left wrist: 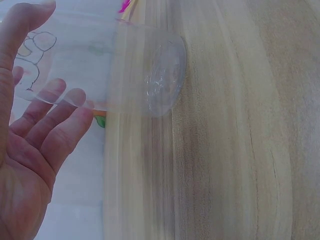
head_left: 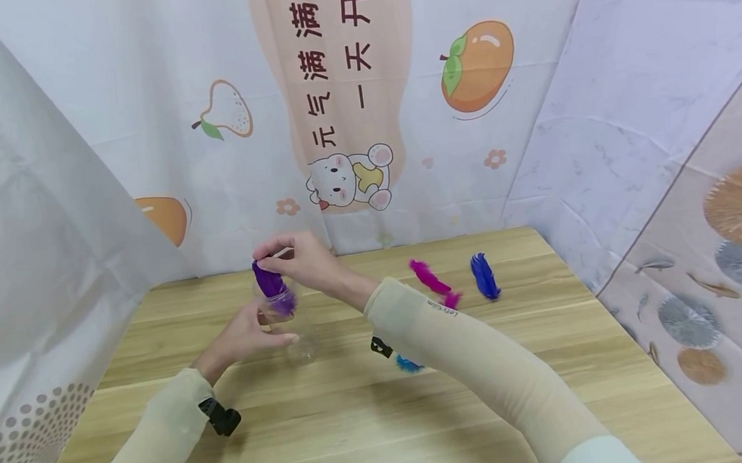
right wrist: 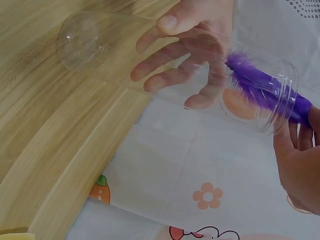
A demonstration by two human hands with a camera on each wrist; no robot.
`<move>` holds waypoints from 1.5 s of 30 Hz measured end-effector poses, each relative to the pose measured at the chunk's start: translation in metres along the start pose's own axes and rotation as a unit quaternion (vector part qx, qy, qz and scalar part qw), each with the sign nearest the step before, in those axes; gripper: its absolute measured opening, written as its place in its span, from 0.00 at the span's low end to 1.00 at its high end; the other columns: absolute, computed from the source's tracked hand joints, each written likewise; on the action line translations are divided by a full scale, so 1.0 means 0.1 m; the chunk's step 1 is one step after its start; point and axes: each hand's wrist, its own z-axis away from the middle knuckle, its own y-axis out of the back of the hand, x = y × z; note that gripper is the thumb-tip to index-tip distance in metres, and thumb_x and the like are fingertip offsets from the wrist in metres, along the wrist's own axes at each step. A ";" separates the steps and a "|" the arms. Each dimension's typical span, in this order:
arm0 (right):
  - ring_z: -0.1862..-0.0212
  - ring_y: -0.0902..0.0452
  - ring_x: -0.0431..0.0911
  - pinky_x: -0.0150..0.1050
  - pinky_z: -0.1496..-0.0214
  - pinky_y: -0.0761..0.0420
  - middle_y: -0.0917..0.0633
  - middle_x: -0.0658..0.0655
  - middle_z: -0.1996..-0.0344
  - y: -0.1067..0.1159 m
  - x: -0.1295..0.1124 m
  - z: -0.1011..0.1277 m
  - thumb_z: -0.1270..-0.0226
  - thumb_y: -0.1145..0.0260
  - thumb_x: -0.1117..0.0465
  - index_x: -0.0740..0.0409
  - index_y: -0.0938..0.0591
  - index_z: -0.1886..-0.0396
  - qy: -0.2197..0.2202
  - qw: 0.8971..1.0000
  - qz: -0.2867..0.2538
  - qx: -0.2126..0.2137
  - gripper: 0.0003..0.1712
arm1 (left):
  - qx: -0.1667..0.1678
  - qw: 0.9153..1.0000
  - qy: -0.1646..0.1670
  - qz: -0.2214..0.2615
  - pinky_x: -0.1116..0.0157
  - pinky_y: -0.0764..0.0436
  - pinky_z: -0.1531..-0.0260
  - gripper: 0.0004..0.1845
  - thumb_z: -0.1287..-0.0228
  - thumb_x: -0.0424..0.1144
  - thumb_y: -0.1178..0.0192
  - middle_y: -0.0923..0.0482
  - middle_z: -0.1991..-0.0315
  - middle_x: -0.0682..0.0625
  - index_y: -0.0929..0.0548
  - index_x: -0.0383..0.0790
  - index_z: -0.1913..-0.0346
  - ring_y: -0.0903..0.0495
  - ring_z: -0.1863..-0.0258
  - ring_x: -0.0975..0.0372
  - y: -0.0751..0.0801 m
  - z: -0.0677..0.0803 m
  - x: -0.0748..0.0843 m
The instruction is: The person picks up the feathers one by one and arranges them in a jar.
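Observation:
My left hand point(head_left: 259, 332) point(left wrist: 47, 60) grips a clear plastic jar point(head_left: 290, 325) point(left wrist: 142, 70) point(right wrist: 150, 60), held tilted just above the wooden table point(head_left: 545, 362). Its fingers point(right wrist: 185, 60) show through the jar wall in the right wrist view. My right hand point(head_left: 269, 263) point(right wrist: 302, 125) pinches a purple feather point(head_left: 271, 286) point(right wrist: 265, 87) by one end. The feather's fluffy end sits inside the jar's threaded mouth point(right wrist: 282, 97). My right forearm crosses over the table toward the jar.
A pink feather point(head_left: 434, 282) and a dark blue feather point(head_left: 484, 275) lie on the table's far right side. A light blue feather point(head_left: 407, 364) peeks from under my right forearm. Printed cloth walls point(head_left: 351, 119) close in the table on three sides.

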 end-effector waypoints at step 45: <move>0.53 0.15 0.53 0.38 0.54 0.14 0.15 0.63 0.53 0.12 -0.04 0.04 0.30 0.34 0.73 0.71 0.18 0.47 0.003 0.997 -0.053 -0.051 0.13 | 0.006 0.999 -0.014 -0.043 0.58 0.17 0.51 0.28 0.46 0.41 0.21 0.26 0.33 0.42 0.16 0.39 0.43 0.21 0.42 0.47 -0.02 -0.03 0.05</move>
